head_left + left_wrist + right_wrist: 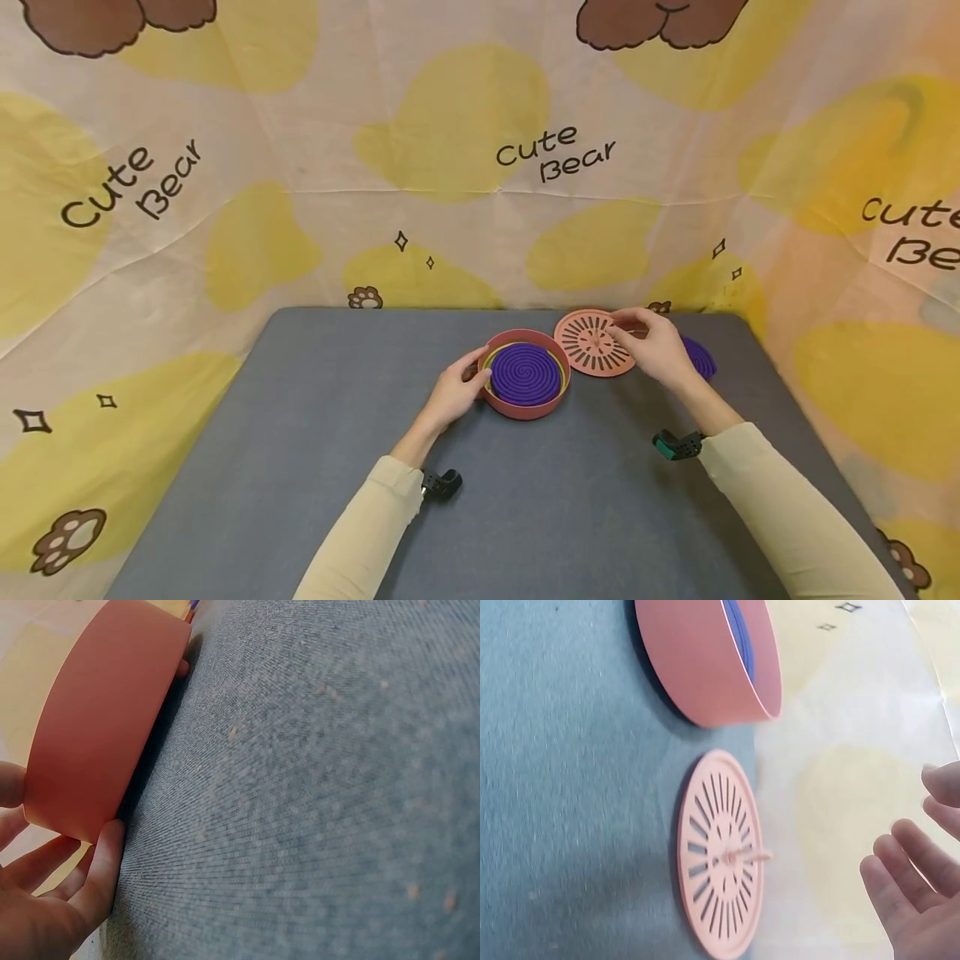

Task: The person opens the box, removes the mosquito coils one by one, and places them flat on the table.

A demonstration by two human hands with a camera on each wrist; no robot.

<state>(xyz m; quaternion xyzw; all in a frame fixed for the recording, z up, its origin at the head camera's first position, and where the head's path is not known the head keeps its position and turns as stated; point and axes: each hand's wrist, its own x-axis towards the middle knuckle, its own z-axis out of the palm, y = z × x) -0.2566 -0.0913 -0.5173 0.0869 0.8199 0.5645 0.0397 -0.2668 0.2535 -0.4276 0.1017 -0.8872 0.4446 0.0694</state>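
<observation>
A round pink box (521,412) without its lid stands on the table, and a purple spiral coil (525,374) fills it. A yellow edge shows around the coil. My left hand (452,393) grips the box's left side, thumb at the rim and fingers against the outer wall (105,712). Right of the box lies a pink slotted lid (594,363) with a small peg (739,856) at its middle. My right hand (654,348) hovers over the lid's right side, fingers bent loosely and apart from it, holding nothing.
A second purple spiral coil (701,358) lies at the right, partly hidden behind my right hand. The grey table (555,508) ends at a printed cloth backdrop (450,167). Dark straps (678,445) sit at both wrists.
</observation>
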